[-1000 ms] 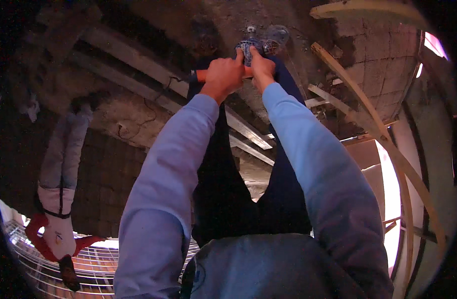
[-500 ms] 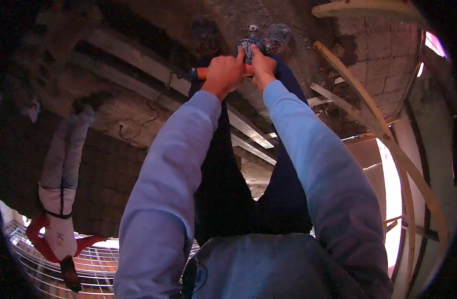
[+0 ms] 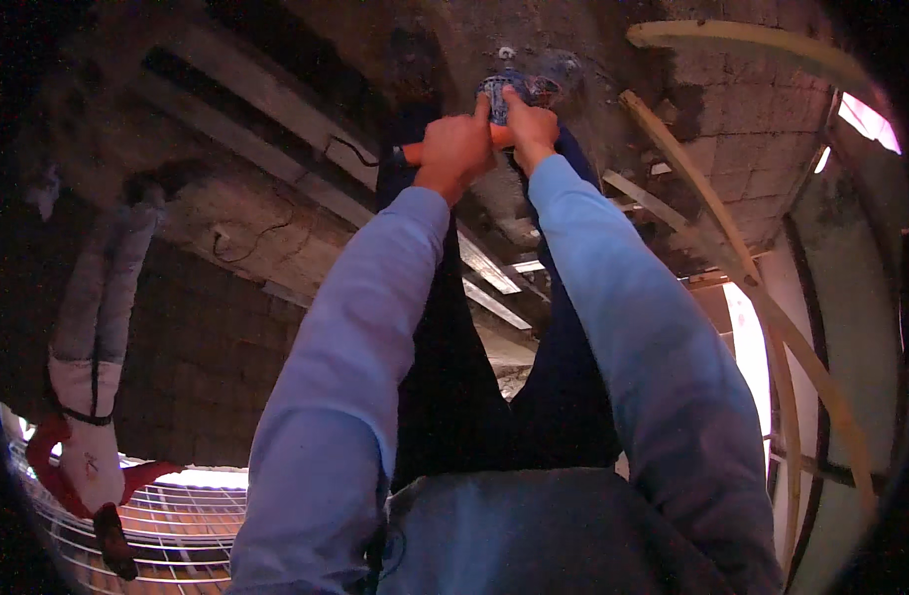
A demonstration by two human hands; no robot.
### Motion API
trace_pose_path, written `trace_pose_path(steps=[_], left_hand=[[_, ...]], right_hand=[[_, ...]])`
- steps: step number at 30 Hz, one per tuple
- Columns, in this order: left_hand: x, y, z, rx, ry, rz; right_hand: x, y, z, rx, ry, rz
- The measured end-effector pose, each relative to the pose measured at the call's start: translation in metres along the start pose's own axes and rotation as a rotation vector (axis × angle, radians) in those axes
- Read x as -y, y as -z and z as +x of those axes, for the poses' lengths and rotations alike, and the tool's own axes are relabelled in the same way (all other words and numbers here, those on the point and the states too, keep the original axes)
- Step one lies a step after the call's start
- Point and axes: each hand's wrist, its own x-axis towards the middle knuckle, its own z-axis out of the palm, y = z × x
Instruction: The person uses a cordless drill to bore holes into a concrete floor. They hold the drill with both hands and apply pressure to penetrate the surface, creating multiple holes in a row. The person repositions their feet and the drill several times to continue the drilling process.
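Note:
Both of my hands grip an orange power tool [image 3: 501,136] at the top middle, out in front of my legs. My left hand [image 3: 456,147] is closed around its body, near the end where a black cord [image 3: 350,152] runs out to the left. My right hand [image 3: 531,127] is closed on the other end, thumb pointing forward. A bluish patterned shape [image 3: 500,91] lies just beyond my thumbs; whether it is part of the tool or a shoe I cannot tell. The tool's working end is not clear in the dim light.
Long pale beams [image 3: 261,84] lie on the dirty floor to the left. Curved-looking wooden boards [image 3: 707,193] cross the right side. A person [image 3: 93,387] in a red and white top is at the far left, near white metal bars [image 3: 177,526].
My view has shifted slightly, and both hands with the tool sit a little farther right and lower. The cord at the tool's left end shows more clearly. My grip is unchanged.

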Motion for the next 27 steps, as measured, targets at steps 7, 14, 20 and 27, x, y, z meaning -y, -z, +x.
trace_pose_path(steps=[7, 14, 20, 27], left_hand=[[0.004, 0.008, 0.002, 0.029, 0.006, -0.008], [0.008, 0.013, 0.003, 0.067, -0.042, 0.030], [0.013, 0.010, 0.004, 0.056, -0.051, 0.016], [0.000, 0.000, 0.002, 0.029, 0.074, -0.020]], right_hand=[[0.007, -0.006, -0.006, -0.066, -0.003, -0.044], [0.007, -0.008, -0.011, -0.050, -0.050, 0.070], [-0.004, -0.020, 0.004, -0.119, 0.010, -0.011], [-0.001, -0.003, 0.003, -0.019, 0.018, 0.015]])
